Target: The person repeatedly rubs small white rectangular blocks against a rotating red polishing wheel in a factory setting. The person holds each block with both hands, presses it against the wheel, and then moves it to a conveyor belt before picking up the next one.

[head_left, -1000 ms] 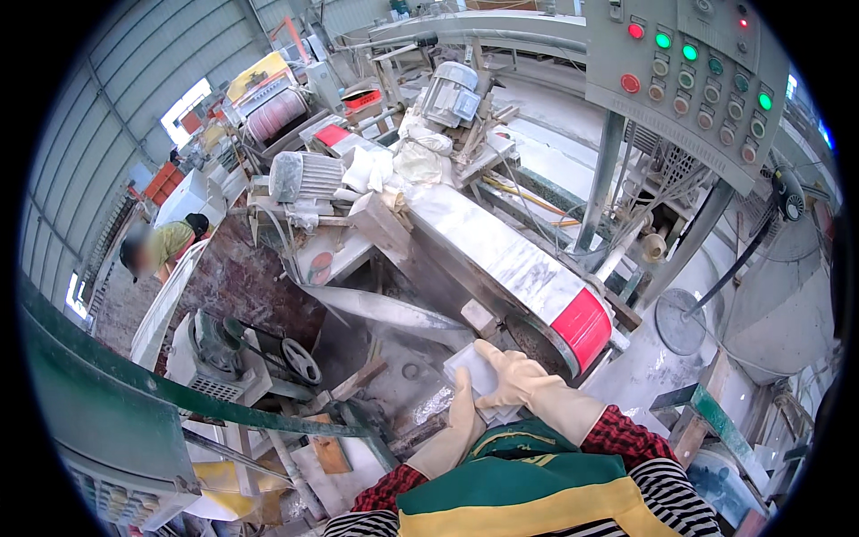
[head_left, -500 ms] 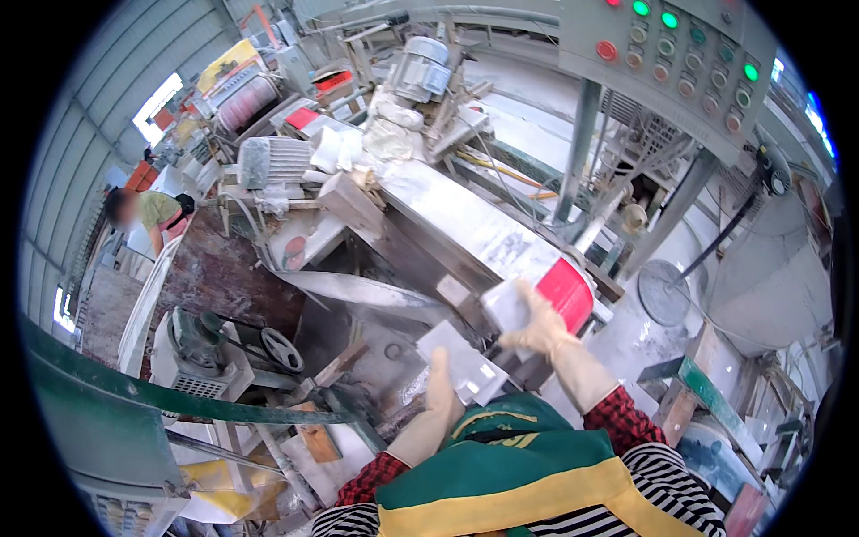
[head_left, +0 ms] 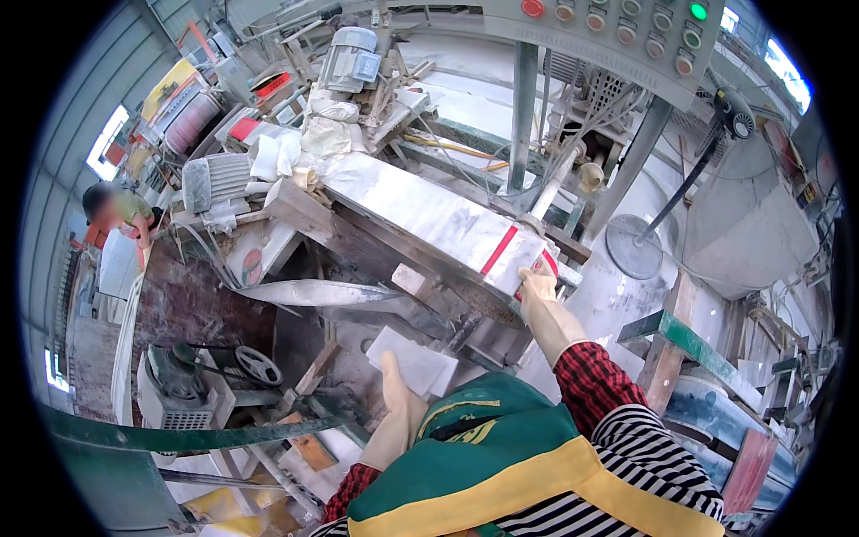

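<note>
Gloved left hand [head_left: 399,410] touching white tiles [head_left: 412,360], gloved right hand [head_left: 541,294] at the red-striped end of a long white belt [head_left: 407,204], control panel [head_left: 610,46] above, co-worker [head_left: 136,218] far left

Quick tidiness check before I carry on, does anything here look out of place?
Possibly: crumpled pale bundles sit heaped across the long machine near the blue-grey motor, untidy against that machine's flat white top.

Can read no words or numbers: too small for that around the buttons [head_left: 626,36] of the panel [head_left: 582,45], too creased in the yellow lettering [head_left: 472,435] on the apron [head_left: 528,436].
</note>
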Demonstrator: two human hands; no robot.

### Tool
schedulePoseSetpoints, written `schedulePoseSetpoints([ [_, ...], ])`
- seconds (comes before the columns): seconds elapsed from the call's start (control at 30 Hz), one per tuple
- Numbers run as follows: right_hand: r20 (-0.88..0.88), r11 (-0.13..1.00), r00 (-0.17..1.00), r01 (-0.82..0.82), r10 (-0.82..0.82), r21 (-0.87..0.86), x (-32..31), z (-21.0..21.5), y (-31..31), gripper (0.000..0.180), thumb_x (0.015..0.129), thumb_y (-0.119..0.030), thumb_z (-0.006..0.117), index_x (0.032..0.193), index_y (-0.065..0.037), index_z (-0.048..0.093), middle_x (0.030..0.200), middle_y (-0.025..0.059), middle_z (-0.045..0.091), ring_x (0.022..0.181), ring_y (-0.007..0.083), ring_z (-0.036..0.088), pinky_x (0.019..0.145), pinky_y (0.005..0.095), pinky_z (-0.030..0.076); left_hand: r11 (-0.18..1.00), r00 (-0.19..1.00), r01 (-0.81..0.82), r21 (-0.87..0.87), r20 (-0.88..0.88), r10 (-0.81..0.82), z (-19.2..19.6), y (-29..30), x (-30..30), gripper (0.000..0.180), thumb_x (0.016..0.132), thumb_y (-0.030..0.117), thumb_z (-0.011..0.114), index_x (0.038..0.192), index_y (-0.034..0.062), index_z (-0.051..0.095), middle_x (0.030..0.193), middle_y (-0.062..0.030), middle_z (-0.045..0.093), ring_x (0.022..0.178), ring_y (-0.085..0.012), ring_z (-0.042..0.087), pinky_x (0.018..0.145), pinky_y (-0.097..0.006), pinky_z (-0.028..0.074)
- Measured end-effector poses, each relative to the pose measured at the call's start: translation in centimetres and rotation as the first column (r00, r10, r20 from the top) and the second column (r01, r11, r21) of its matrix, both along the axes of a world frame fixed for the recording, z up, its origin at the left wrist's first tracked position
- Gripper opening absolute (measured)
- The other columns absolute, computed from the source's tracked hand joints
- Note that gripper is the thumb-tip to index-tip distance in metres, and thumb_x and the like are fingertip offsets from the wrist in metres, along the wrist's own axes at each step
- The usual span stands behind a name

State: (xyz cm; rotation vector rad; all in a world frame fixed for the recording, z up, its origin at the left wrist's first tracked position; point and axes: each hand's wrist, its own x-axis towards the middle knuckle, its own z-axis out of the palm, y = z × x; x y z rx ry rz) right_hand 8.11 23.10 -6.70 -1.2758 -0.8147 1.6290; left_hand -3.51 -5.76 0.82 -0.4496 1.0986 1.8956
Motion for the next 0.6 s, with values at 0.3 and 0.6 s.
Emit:
schedulePoseSetpoints([
  [0.3, -0.003, 0.973, 0.994, -0.107, 0.110, 0.206, -1.9, -3.0, 2.0, 0.067, 0.086, -0.003, 0.060, 0.150, -0.004, 0.040, 0.135, 0.0187, 0.061, 0.118, 0.0294, 0.062, 0.097, 0.0372, 0.050, 1.000, 1.000, -0.011, -0.008, -0.002, 0.011, -1.5, -1.4, -1.2, 0.058, 0.102, 0.058, 0.043, 0.137, 0.0122, 0.054, 0.131, -0.0101, 0.062, 0.120, -0.0337, 0.060, 0.103, -0.055, 0.047],
  [0.6, 0.320, 0.959, 0.904, -0.254, 0.282, -0.125, -0.8, 2.9, 0.3, 0.082, 0.092, -0.019, 0.063, 0.161, -0.027, 0.019, 0.115, 0.0185, 0.067, 0.084, 0.0318, 0.070, 0.056, 0.0411, 0.058, 1.000, 1.000, -0.013, 0.020, 0.005, 0.013, -0.3, -1.5, -0.8, 0.055, 0.103, 0.056, 0.043, 0.134, 0.0120, 0.055, 0.129, -0.0094, 0.064, 0.120, -0.0328, 0.059, 0.103, -0.054, 0.046],
])
